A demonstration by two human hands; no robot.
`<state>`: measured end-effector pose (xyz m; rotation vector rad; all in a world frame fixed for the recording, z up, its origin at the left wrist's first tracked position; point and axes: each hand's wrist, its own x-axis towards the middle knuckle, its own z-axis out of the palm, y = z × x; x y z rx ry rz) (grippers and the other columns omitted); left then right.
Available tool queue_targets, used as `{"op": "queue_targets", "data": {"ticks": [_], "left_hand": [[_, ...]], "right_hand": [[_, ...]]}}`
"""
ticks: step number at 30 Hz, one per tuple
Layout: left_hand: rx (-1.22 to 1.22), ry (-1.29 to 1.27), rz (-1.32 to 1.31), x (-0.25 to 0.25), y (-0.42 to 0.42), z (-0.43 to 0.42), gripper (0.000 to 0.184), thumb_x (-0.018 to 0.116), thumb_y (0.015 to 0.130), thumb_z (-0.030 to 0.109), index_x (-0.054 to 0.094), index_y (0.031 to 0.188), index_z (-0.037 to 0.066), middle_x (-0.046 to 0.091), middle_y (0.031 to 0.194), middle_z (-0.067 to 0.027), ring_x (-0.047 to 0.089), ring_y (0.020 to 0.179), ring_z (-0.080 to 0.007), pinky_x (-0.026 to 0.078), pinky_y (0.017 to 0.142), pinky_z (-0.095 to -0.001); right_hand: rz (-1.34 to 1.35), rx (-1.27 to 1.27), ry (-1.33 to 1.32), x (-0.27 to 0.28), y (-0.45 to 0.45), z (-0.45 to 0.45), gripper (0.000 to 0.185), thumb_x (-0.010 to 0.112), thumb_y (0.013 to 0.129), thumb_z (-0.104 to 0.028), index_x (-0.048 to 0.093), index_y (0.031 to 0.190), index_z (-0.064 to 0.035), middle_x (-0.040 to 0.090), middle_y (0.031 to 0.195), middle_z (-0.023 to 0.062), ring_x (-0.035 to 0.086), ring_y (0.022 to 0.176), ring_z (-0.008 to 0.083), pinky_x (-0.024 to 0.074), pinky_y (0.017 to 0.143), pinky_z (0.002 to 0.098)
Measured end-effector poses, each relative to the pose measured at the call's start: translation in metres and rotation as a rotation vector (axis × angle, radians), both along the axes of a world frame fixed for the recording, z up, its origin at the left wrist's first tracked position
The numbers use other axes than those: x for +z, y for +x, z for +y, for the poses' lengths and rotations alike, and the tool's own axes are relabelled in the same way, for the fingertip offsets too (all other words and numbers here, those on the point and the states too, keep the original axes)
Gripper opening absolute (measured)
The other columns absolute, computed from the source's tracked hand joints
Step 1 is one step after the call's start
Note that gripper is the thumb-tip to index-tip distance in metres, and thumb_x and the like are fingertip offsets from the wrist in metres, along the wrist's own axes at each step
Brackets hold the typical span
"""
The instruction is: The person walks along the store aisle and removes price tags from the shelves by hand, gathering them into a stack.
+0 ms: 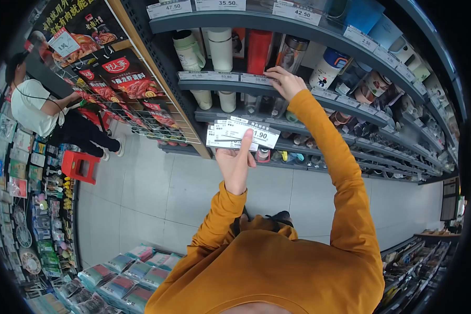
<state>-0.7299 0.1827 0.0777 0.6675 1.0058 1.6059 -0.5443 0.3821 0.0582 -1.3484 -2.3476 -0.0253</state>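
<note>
My left hand (pixel 238 165) is closed round a fanned stack of white price tags (pixel 235 137), thumb pressed on top; the front one ends in "1.90". My right hand (pixel 288 82) reaches up to the shelf edge, its fingertips pinched at the right end of a price tag (pixel 254 79) in the label strip. Just above it stand a red tumbler (pixel 259 51) and a clear bottle with a dark lid (pixel 293 54). Left of these are a white bottle (pixel 220 49) and a pale green-capped bottle (pixel 188 51). A white cartoon-print cup (pixel 328 68) stands to the right.
Curved grey shelving (pixel 293 125) stretches right, carrying cups and bottles. Seasoning packets (pixel 131 76) hang on a rack at left. Farther left, a person (pixel 39 107) stands near a red stool (pixel 81 166). Packaged goods (pixel 125 280) are stacked at lower left.
</note>
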Motion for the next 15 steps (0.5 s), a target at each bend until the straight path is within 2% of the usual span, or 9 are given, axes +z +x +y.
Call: {"op": "queue_targets", "data": {"ticks": [1,4,6,7,10,12,13,15], "left_hand": [[0.002,0.003,-0.01,-0.001,0.0,0.001,0.015,0.066,0.087,0.011,0.059,0.088,-0.003,0.06,0.075,-0.0041,0.044,0.042,-0.0051,0.033,0.036,-0.0199],[0.014,-0.027,0.019,-0.004,0.0,0.0,0.016,0.066,0.087,0.011,0.059,0.088,-0.003,0.059,0.074,-0.0039,0.044,0.042,-0.0046,0.033,0.036,-0.0194],[0.044,-0.01,-0.002,-0.006,0.003,-0.001,0.016,0.066,0.087,0.012,0.06,0.087,-0.003,0.059,0.072,-0.0034,0.044,0.043,-0.0044,0.032,0.037,-0.0192],[0.056,0.009,-0.013,-0.006,0.005,0.001,0.016,0.066,0.087,0.012,0.06,0.086,-0.003,0.059,0.071,-0.0032,0.044,0.043,-0.0042,0.032,0.037,-0.0191],[0.026,-0.012,0.017,-0.004,0.007,0.001,0.016,0.066,0.087,0.013,0.061,0.085,-0.002,0.059,0.07,-0.0025,0.045,0.044,-0.0039,0.032,0.038,-0.0191],[0.026,-0.011,0.009,-0.007,0.01,0.002,0.016,0.066,0.087,0.013,0.061,0.085,-0.002,0.059,0.07,-0.0022,0.045,0.044,-0.0038,0.032,0.038,-0.0191],[0.023,-0.01,0.007,-0.008,0.012,0.003,0.016,0.066,0.087,0.013,0.061,0.084,-0.002,0.059,0.07,-0.0021,0.044,0.044,-0.0038,0.032,0.038,-0.0191],[0.017,-0.012,0.007,-0.004,0.018,0.002,0.016,0.066,0.087,0.013,0.061,0.086,-0.002,0.06,0.07,-0.0024,0.045,0.045,-0.0041,0.033,0.039,-0.019]], "right_hand": [[0.072,0.002,-0.051,0.012,-0.007,-0.018,0.03,0.055,0.089,-0.022,0.059,0.118,-0.0147,0.054,0.121,0.0009,0.065,0.087,0.0255,0.0525,0.075,0.0377],[0.544,0.164,-0.295,0.058,-0.028,-0.073,0.028,0.055,0.092,-0.027,0.064,0.109,-0.0062,0.063,0.107,0.0075,0.064,0.076,0.0185,0.0495,0.07,0.0294],[0.768,0.098,-0.472,0.071,-0.026,-0.102,0.032,0.055,0.093,-0.029,0.064,0.103,0.0003,0.067,0.093,0.0081,0.06,0.072,0.0126,0.0477,0.067,0.0254],[0.716,0.16,-0.521,0.077,-0.021,-0.116,0.034,0.048,0.097,-0.029,0.063,0.104,-0.0001,0.066,0.092,0.0035,0.054,0.073,0.0071,0.0442,0.064,0.021],[0.622,0.159,-0.684,0.068,-0.007,-0.139,0.025,0.061,0.09,-0.021,0.062,0.106,-0.0012,0.065,0.092,0.0052,0.057,0.075,0.0063,0.0456,0.067,0.0212],[0.689,0.178,-0.65,0.066,-0.006,-0.153,0.032,0.07,0.083,-0.021,0.062,0.108,-0.0024,0.066,0.085,0.0044,0.054,0.07,0.0049,0.0461,0.06,0.0209],[0.681,0.2,-0.591,0.061,-0.004,-0.155,0.034,0.068,0.084,-0.017,0.06,0.113,-0.0043,0.066,0.082,0.0039,0.054,0.069,0.0046,0.0457,0.059,0.0192],[0.718,0.204,-0.625,0.066,-0.002,-0.155,0.033,0.067,0.084,-0.015,0.06,0.114,-0.0041,0.066,0.082,0.0041,0.056,0.069,0.0047,0.0465,0.06,0.0195]]}}
